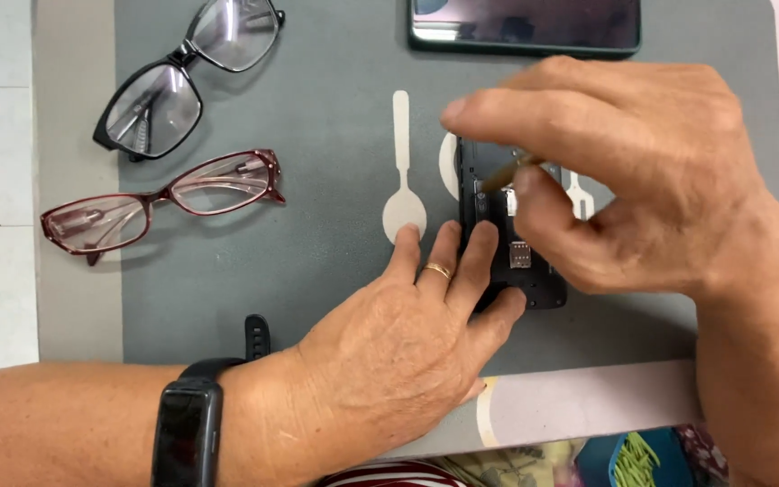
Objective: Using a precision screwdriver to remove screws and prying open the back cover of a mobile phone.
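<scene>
Right hand (642,171): grip pinched narrow on a thin tool (508,171), tip inside the opened phone (508,239) at mid-mat (317,271). Left hand (407,334): fingers flat, pressing the phone's near edge, holding nothing. Best kept light: steady phone, small tip pressure. Two glasses (182,81) lie left; another phone (525,25) above.
</scene>
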